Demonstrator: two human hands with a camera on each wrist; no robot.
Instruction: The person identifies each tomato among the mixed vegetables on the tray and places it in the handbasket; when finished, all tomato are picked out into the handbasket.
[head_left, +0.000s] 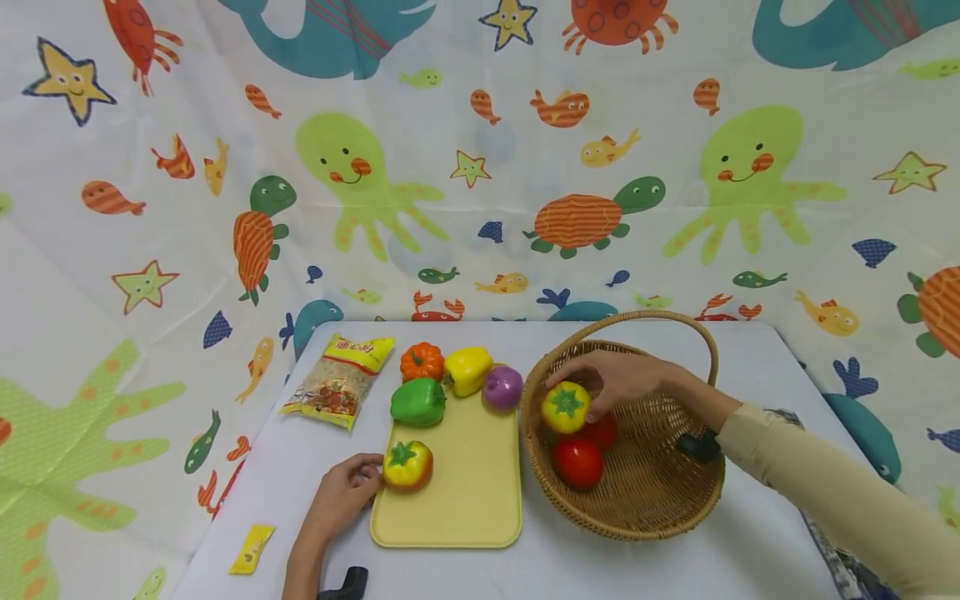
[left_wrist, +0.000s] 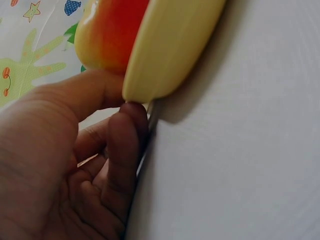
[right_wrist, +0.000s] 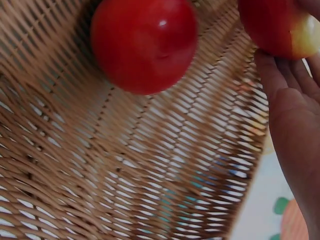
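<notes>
My right hand (head_left: pixel 628 377) grips a yellow-and-red tomato (head_left: pixel 564 408) inside the left part of a wicker basket (head_left: pixel 645 487). Below it in the basket lie red tomatoes (head_left: pixel 577 463), one of them partly hidden. In the right wrist view the held tomato (right_wrist: pixel 280 32) shows its red side, with fingertips against it. At the left edge of the yellow tray (head_left: pixel 468 500), my left hand (head_left: pixel 342 493) pinches the rim, thumb above and fingers curled below in the left wrist view. Another yellow-and-red tomato (head_left: pixel 408 465) sits on the tray beside the thumb.
A green pepper (head_left: pixel 417 402), small orange pumpkin (head_left: pixel 422 362), yellow pepper (head_left: pixel 468 371) and purple onion (head_left: pixel 502 388) cluster at the tray's far end. Left of them lies a clear-and-yellow food bag (head_left: pixel 341 379). A small yellow packet (head_left: pixel 252 549) is at the front left. The basket's tall handle (head_left: pixel 660 315) arches behind my right hand.
</notes>
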